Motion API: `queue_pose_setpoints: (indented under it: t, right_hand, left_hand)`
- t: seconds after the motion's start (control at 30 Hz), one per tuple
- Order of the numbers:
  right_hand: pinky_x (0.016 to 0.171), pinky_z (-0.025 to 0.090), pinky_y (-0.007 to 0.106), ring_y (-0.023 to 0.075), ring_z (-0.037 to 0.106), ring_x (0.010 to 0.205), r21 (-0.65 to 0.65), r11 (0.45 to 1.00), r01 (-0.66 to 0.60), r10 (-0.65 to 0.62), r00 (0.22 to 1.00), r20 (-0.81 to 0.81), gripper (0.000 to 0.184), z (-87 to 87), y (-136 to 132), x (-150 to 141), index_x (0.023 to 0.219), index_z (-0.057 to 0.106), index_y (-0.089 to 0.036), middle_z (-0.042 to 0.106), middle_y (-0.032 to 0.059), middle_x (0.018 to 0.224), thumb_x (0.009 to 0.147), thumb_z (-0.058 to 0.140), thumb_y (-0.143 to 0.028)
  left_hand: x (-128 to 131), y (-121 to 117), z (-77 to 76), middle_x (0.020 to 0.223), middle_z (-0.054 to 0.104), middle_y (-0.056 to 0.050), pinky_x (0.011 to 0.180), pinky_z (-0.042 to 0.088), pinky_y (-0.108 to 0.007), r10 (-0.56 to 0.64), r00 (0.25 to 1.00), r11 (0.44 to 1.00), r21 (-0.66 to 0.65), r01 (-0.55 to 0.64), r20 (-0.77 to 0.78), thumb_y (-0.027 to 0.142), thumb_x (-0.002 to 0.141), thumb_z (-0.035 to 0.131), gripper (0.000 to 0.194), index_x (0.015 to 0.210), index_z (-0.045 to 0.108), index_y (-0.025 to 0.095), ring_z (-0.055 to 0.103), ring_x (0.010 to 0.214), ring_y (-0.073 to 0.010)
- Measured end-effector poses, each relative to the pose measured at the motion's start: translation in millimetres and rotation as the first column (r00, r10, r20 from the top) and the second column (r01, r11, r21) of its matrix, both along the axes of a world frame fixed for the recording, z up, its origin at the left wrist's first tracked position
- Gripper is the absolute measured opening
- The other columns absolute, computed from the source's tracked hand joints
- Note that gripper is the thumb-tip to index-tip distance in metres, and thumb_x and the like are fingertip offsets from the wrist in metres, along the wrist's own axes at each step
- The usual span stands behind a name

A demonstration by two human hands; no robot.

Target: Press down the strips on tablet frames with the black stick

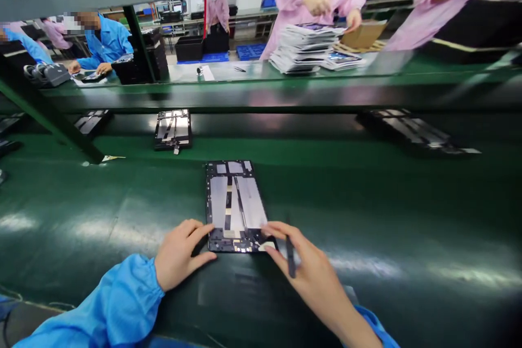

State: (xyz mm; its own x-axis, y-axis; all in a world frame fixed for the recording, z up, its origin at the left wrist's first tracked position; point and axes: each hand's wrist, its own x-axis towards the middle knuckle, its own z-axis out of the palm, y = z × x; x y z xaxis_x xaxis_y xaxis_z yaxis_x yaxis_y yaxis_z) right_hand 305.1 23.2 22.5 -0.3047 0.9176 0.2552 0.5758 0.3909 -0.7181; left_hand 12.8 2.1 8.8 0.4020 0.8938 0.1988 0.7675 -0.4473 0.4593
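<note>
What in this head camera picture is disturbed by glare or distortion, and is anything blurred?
In the head view, pale glare streaks lie across the green work surface; the wide lens seems to stretch the right hand; the tablet frame shows no clear blur.

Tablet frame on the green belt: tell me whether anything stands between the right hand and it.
Nothing visible does: the right hand already touches the lower right corner of the black tablet frame. The slim dark tool it holds lies to the right of the frame, not between them.
</note>
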Motion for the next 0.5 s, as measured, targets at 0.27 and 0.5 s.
queue_pose_setpoints:
  t: [0.27,0.5]
  right_hand:
    - [0.081,0.050,0.035,0.0236,0.064,0.091,-0.082,0.953,-0.291,0.286,0.956,-0.064,0.037,-2.3,4.8,-67.8,0.114,0.057,-0.024,0.066,0.0036,0.098,0.086,0.056,-0.001]
    - [0.086,0.046,0.034,0.0215,0.062,0.092,-0.072,0.947,-0.313,0.296,0.937,-0.184,0.038,-11.0,5.7,-63.4,0.118,0.050,-0.026,0.064,0.0001,0.094,0.090,0.057,-0.003]
  left_hand:
    - [16.9,-3.3,-7.4,0.094,0.062,-0.002,0.071,0.048,-0.028,-0.088,0.991,0.984,0.162,0.070,0.103,0.026,0.098,0.053,0.014,0.105,0.065,0.023,0.057,0.081,-0.0159]
    - [17.3,-2.8,-6.3,0.095,0.059,-0.003,0.074,0.050,-0.024,-0.023,0.956,0.997,-0.065,0.044,0.294,0.028,0.099,0.051,0.016,0.105,0.065,0.022,0.061,0.084,-0.0134]
